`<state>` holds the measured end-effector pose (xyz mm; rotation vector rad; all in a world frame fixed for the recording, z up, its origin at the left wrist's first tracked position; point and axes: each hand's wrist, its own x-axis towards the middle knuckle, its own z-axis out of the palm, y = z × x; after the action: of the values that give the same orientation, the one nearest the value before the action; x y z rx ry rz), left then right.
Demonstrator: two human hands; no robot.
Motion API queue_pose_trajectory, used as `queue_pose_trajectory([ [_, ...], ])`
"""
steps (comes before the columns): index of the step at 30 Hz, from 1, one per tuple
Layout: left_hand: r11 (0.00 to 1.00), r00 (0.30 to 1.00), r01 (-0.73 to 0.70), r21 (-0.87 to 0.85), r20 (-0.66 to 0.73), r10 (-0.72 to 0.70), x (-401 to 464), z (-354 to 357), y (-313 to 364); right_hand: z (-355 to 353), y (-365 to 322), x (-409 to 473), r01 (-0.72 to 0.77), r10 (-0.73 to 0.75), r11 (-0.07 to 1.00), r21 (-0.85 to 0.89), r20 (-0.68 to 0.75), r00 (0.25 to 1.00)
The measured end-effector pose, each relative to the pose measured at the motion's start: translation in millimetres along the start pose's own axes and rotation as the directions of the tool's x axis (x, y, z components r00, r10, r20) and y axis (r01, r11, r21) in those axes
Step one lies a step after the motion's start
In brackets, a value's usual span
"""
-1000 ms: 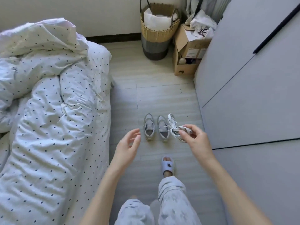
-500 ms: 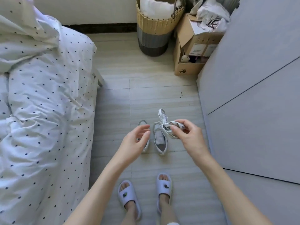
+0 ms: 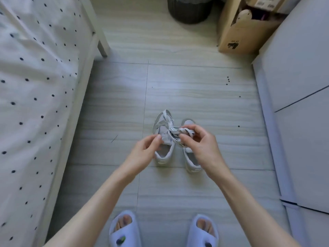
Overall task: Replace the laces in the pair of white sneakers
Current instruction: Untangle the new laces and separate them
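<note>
Right hand (image 3: 201, 145) pinches the bundled white laces (image 3: 170, 129); left hand (image 3: 144, 150) fingers loosely curled beside it, contact unclear. Both hands partly hide the white sneakers (image 3: 164, 154) beneath.

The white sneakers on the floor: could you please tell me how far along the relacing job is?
Early stage. Done, it seems: both white sneakers stand side by side on the floor, and no laces show in their open tops. In hand: the right hand grips a tied bundle of white laces above them, and the left hand reaches its fingers to it. Left: untie the bundle, thread both shoes.
</note>
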<state>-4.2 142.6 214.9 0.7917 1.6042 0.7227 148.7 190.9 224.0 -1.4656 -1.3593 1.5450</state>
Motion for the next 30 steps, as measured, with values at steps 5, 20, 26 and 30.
queue_pose_trajectory([
  [5,0.983,0.994,-0.111,-0.146,-0.025,0.109,40,7,-29,9,40,24,0.187,-0.162,0.970,-0.154,0.159,0.974],
  [20,0.755,0.726,-0.656,0.002,-0.273,0.631,-94,10,51,-17,-50,-89,0.358,-0.367,0.927,0.116,0.070,0.928],
  [26,0.610,0.551,-0.765,0.206,-0.281,0.786,-138,32,68,-24,-66,-121,0.383,-0.396,0.891,0.243,0.008,0.918],
  [30,0.569,0.528,-0.808,0.156,-0.238,0.815,-153,43,73,-34,-74,-132,0.317,-0.357,0.864,0.390,0.032,0.934],
])
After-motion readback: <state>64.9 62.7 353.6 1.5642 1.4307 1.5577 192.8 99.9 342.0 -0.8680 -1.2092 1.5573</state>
